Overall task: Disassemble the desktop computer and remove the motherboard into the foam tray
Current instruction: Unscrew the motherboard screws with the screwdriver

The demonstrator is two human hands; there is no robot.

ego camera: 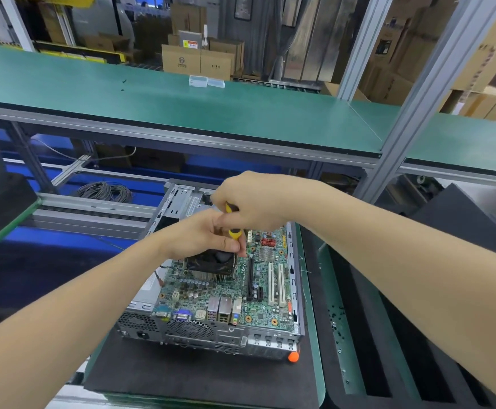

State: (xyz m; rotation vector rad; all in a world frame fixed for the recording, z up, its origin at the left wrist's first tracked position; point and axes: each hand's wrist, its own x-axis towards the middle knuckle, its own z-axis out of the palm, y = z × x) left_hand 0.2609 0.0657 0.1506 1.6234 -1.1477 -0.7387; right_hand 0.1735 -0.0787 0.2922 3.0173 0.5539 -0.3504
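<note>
The open desktop case lies on a black foam mat, its rear ports facing me. Inside sits the green motherboard with a black CPU cooler fan near its middle. My right hand grips the top of a yellow-and-black screwdriver held upright over the cooler's right corner. My left hand pinches the screwdriver's lower shaft just above the fan. The tip is hidden by my fingers. A black foam tray with long slots lies to the right.
A green shelf runs across above the bench, carrying two small clear boxes. An orange-handled tool lies at the case's front right corner. Several small screws are scattered on the tray's edge. Coiled cable lies behind left.
</note>
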